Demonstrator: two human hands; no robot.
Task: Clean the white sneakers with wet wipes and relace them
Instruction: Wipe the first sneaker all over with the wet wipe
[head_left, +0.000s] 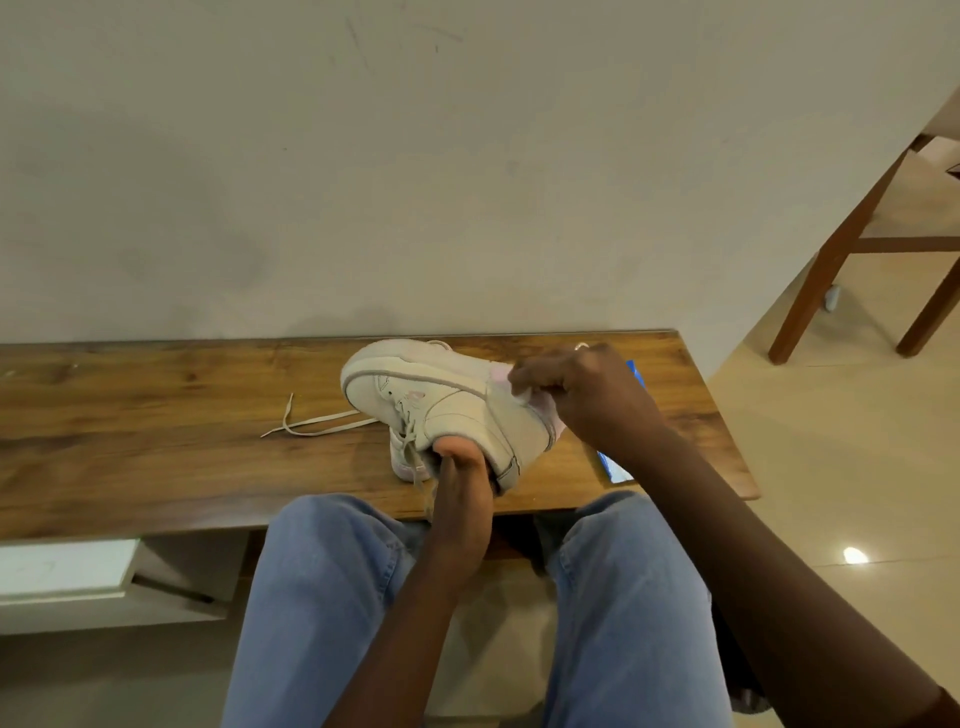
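Closest to me, 2 knees in blue jeans (322, 597) fill the bottom of the view, tucked up to the near edge of the table (156, 415). Between them the left hand (462, 509) reaches up and forward, pushed into the opening of 1 white sneaker (447, 400). Its fingers are hidden inside the shoe, so I can't tell whether they curl or lie straight.

The sneaker sits tilted over the table's near right part. Its toe points up and away to the left, and its heel is toward the right. A strand of lace hangs down from the eyelets past the left wrist.

Now the right hand (587, 395): it comes in from the right, fingers curled, pinching a white wipe (522, 396) and pressing it against the sneaker's heel side. Under that forearm I catch a blue pack (613, 467) lying flat on the wood, mostly covered.

Left of the shoe, a lace (322, 422) lies flat on the table and runs toward the sneaker. Whether it is threaded in, I can't tell.

Behind the table is a plain wall (415, 182). Far right, on the tiled floor (831, 441), stands a wooden chair (831, 249).
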